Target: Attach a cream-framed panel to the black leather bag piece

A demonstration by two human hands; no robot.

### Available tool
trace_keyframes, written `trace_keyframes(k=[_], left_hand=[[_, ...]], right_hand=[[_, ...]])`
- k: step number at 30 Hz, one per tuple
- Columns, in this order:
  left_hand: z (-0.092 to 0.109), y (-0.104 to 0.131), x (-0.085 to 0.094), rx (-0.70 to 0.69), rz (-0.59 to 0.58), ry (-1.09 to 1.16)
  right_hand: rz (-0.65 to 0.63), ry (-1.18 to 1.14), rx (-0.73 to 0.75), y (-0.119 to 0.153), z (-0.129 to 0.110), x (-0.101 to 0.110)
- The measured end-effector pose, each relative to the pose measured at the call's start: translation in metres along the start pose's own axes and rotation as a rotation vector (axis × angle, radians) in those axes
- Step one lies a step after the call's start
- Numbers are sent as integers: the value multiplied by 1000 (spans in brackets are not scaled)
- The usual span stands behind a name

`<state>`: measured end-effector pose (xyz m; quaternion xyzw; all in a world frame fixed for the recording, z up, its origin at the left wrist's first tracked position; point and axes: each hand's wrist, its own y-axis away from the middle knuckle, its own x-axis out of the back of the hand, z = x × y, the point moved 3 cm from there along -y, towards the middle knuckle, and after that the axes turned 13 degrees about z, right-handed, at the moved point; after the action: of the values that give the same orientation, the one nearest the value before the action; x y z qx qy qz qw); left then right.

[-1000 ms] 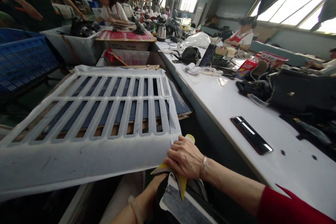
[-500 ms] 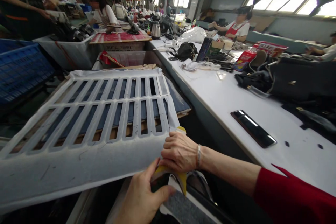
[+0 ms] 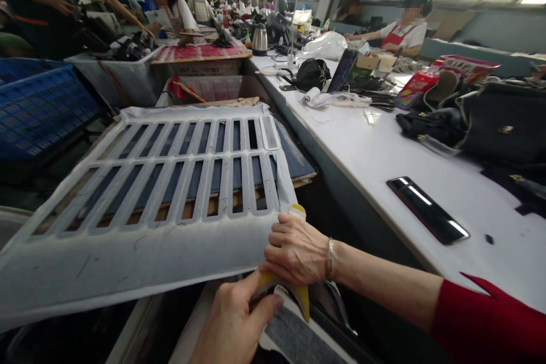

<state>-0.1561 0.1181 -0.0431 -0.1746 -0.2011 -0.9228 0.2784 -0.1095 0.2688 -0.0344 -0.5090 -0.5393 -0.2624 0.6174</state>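
My right hand (image 3: 296, 247) is closed in a fist round a bendy yellow and white piece (image 3: 303, 298). One rounded end shows above the fist, and a curved, pointed part hangs below it. My left hand (image 3: 232, 318) is pinched just left of it, with the thumb on the edge of a grey strip with pale edging (image 3: 301, 335). Its index finger touches the yellow piece, close under the right hand. Palms and fingers hide the rest of both pieces. Directly ahead lies a white slotted plastic tray (image 3: 140, 253), with its near right corner beside my right hand.
On the right, a white table (image 3: 354, 153) carries a phone (image 3: 427, 209), black bags (image 3: 526, 122), a red packet (image 3: 416, 88) and a kettle (image 3: 259, 40). A blue crate (image 3: 46, 108) and a grey bin (image 3: 113, 79) stand left. Several people work further back.
The view has shifted slightly, so the table and phone appear further right. My left thumb has moved up closer to the yellow piece; the right fist keeps its hold.
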Motion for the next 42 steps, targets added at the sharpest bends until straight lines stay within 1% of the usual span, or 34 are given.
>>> trace_keyframes(k=[6,9,14,20,22,24,28,30,32,35,37,40,42], left_hand=[[1,2,-1,-50,1,23],[-1,4,-2,-61,-23,-25],[-3,5,-3,-73,-66,-128],[-1,5,-6,-144,-107,-173],[0,3,-4,-161,-131,-124],[0,0,-1,-159,-167,-19],[-4,-8,2,-93,-264,302],[-8,-11,2,-32,-295,392],[-12,-13,1,24,-296,406],[-15,-13,-1,58,-314,447],[-15,-12,-3,87,-352,494],[-15,-13,-3,141,-387,546],[-13,-13,-3,157,-405,569]], right_hand=[[-11,0,-14,3,-3,1],[-13,-5,-36,7,-5,1],[-35,-20,-87,13,-7,-2],[-58,-21,-194,25,-19,-1],[-76,-32,-258,30,-25,1],[-97,-36,-325,34,-32,3],[-152,-38,-444,43,-44,9],[-192,-87,-533,48,-48,13],[-199,-231,-725,58,-49,18],[-113,-472,-1101,76,-46,26],[-41,-570,-1270,86,-45,30],[16,-801,-1404,90,-47,27],[45,-1037,-1414,85,-50,21]])
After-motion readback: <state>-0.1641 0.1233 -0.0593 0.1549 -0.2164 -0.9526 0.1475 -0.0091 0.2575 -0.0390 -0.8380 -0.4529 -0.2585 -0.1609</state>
